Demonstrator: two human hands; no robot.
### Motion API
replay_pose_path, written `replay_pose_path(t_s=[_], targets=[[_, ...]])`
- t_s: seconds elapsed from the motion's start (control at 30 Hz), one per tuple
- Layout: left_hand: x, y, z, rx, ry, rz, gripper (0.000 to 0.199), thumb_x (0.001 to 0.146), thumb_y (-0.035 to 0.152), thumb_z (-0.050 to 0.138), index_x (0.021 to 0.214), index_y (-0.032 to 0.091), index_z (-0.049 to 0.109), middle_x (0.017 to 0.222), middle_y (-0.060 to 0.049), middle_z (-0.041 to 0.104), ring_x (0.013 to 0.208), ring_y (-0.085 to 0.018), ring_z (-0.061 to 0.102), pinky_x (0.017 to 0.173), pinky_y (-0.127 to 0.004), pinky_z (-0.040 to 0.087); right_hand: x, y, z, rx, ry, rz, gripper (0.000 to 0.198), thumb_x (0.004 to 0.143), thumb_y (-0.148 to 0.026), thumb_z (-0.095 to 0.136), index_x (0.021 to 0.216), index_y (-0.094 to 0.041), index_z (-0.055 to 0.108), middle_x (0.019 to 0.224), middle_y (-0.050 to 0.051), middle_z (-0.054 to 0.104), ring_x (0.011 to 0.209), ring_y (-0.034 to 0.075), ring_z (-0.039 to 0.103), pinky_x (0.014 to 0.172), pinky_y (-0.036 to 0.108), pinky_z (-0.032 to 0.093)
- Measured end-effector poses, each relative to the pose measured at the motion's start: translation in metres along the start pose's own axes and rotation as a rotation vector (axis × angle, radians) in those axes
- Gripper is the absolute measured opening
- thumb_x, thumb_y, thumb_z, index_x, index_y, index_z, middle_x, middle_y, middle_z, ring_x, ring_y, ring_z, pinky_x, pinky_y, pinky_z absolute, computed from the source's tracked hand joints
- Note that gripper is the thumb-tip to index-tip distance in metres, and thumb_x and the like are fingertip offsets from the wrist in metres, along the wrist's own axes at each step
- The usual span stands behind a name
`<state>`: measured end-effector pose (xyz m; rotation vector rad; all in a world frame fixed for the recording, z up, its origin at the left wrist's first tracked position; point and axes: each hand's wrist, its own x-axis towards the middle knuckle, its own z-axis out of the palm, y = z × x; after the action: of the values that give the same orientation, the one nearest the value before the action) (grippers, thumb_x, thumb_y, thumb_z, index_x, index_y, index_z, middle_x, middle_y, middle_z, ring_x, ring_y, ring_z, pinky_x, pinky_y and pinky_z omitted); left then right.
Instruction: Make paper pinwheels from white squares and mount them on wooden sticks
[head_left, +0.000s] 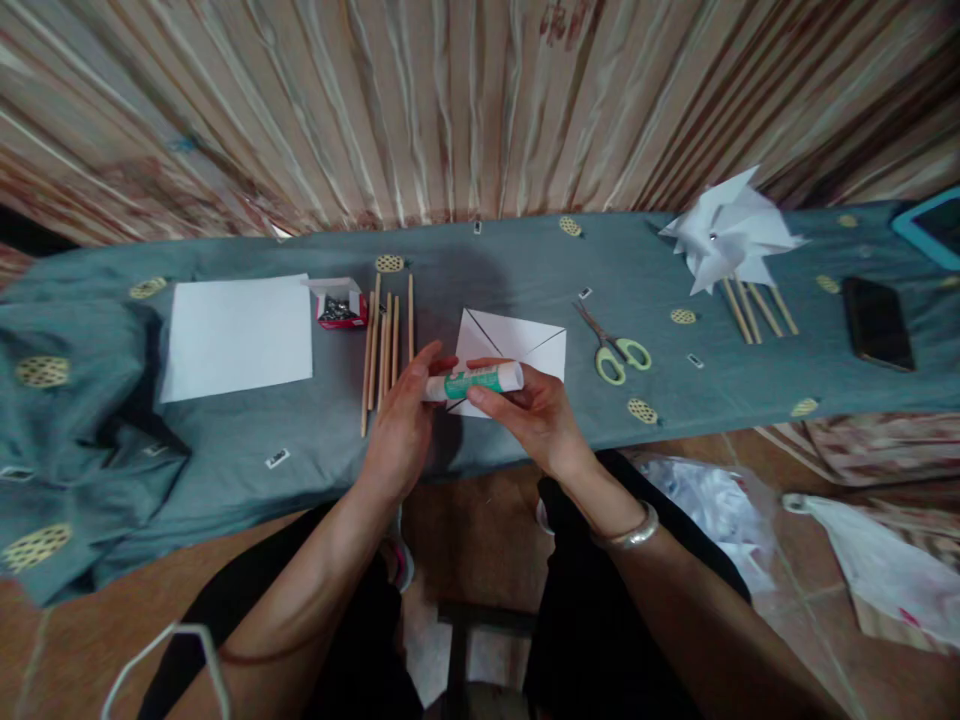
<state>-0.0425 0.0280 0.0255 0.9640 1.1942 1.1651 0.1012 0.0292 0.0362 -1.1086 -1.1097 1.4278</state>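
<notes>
A white and green glue stick (474,382) lies level between my two hands, above the table. The fingers of my left hand (405,415) close around its left end. My right hand (536,408) grips the right part, thumb along the front. Beneath the glue stick is a white paper square (517,335) with dark diagonal lines running in from its corners; my hands cover part of it. Green-handled scissors (616,352) rest to the right of the square. Left of my left hand, several thin wooden sticks (386,345) lie side by side.
White paper sheets (238,335) and a red box of small metal pins (341,305) are on the left. Finished paper pinwheels (720,235) with wooden sticks and a black phone (877,322) lie on the right. A blue-edged device (930,225) sits at the far right. Plastic bags (712,510) lie on the floor.
</notes>
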Motion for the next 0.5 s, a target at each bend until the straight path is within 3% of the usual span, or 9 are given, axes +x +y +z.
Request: replay_pose_path(t_s=[0.1,0.27,0.4,0.5], targets=[[-0.006,0.004,-0.005,-0.122,0.06,-0.061,0.05,0.087,0.049,0.053,0.125,0.017,0.057,0.119,-0.01,0.067,0.111,-0.023,0.061,0.098,-0.039,0.045,-0.004,0.007,0.01,-0.017,-0.012,-0.024,0.029,0.07,-0.037,0.077,0.093,-0.021,0.072,0.095,0.002,0.077,0.09,0.018,0.071,0.09,0.038,0.057],[-0.014,0.01,-0.019,-0.111,0.149,-0.06,0.048,0.072,0.039,0.074,0.115,0.02,0.064,0.115,-0.006,0.066,0.103,-0.019,0.061,0.095,-0.033,0.046,-0.011,0.02,0.033,0.045,-0.055,0.028,0.036,0.07,-0.038,0.077,0.102,-0.023,0.07,0.099,0.002,0.076,0.091,0.019,0.071,0.09,0.038,0.057],[-0.021,0.015,-0.028,-0.073,0.197,-0.056,0.051,0.06,0.03,0.083,0.108,0.022,0.068,0.108,-0.002,0.066,0.092,-0.015,0.062,0.084,-0.026,0.048,-0.014,0.027,0.046,0.064,-0.121,-0.011,0.034,0.076,-0.039,0.072,0.105,-0.021,0.069,0.102,0.003,0.075,0.093,0.017,0.07,0.09,0.036,0.056],[-0.023,0.022,-0.036,-0.058,0.197,-0.092,0.052,0.053,0.025,0.086,0.103,0.02,0.069,0.098,0.0,0.067,0.077,-0.011,0.06,0.07,-0.023,0.048,-0.018,0.023,0.048,-0.147,-0.171,-0.038,0.038,0.08,-0.04,0.069,0.112,-0.02,0.066,0.103,0.004,0.075,0.091,0.017,0.07,0.086,0.034,0.057]])
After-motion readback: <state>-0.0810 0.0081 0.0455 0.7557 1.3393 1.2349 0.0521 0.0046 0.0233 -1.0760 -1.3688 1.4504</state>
